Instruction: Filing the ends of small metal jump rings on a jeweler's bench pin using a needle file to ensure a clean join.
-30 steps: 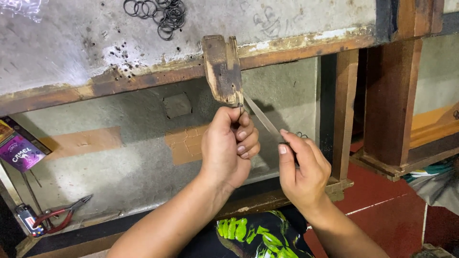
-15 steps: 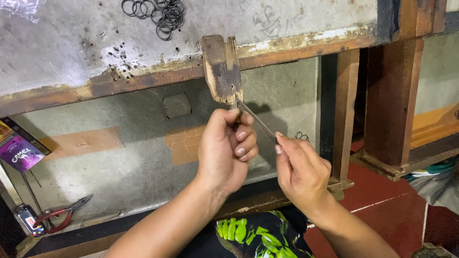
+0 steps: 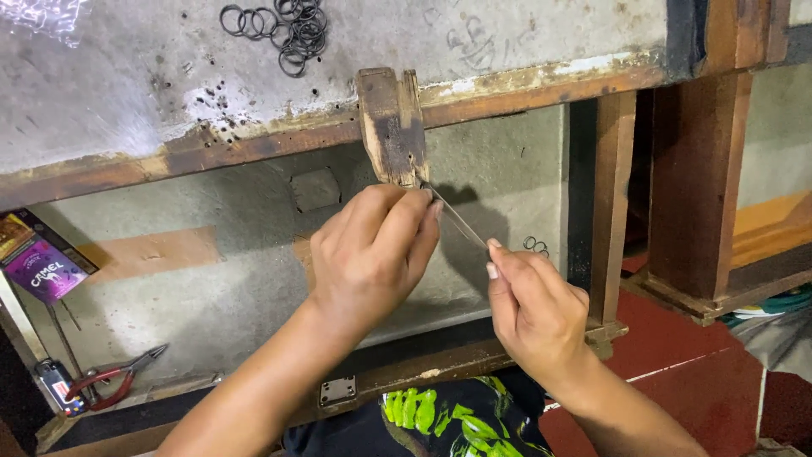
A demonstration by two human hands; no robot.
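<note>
My left hand is curled just below a worn wooden bench peg that sticks out from the workbench edge. Its fingertips pinch something small against the peg's tip, hidden by the fingers. My right hand grips a thin flat metal file, held slanted with its tip up at the peg beside my left fingers.
Several metal rings lie on the grey bench top. Below, a tray holds red-handled pliers, a small lighter and a purple packet. A few small rings lie in the tray. A wooden post stands to the right.
My right hand has drawn back and down a little, sliding the file along the peg's tip. My left hand keeps its pinch at the peg.
</note>
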